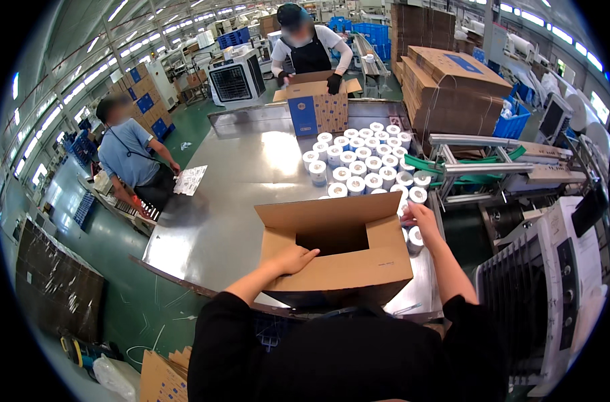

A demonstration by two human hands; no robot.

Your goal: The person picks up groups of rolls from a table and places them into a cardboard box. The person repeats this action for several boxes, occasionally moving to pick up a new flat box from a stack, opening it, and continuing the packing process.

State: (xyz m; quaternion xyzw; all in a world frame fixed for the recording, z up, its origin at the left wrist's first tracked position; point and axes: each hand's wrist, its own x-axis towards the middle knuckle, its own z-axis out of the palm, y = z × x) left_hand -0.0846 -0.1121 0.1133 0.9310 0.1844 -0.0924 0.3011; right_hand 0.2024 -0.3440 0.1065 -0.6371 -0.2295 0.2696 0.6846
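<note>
Where the steel table meets the person's body, one open cardboard box sits at the near edge, mouth up, four flaps spread, its long axis running left to right across the view. Left hand lies on the near-left flap, fingers loosely curled over the edge — resting, not clenched. Right hand is past the box's right corner, fingers closed on a white roll; the grip itself is partly masked by the flap. Another roll stands just below that hand.

Rolls — a cluster of roughly thirty, white with blue bands, standing upright, cores facing up, just behind the box; the nearest row is cut off by the rear flap, so an exact count is not possible.

Second box at the far edge, upright, one gloved hand of a person on it. A second person stands at the table's left side. One stack of flat cartons at right rear. Box interior dark; contents cannot be made out.
</note>
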